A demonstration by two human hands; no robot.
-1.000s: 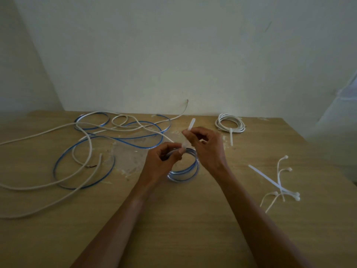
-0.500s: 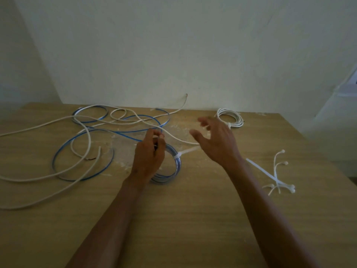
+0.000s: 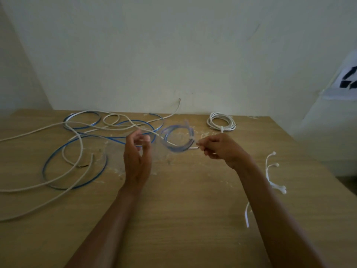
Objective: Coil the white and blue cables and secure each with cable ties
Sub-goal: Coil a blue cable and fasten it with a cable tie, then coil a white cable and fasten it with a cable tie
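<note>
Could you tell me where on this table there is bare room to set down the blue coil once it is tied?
The near strip of the table between the two forearms is bare, as is the patch between the tied white coil and the spare cable ties. The left half is crowded with loose white and blue cables.

No words, numbers or brand names can be read anywhere. The only printed mark is a set of bold black shapes on a white sheet (image 3: pixel 347 80) fixed to the wall at the far right; the frame edge cuts it off, and the shapes form no letter or figure that can be made out.
</note>
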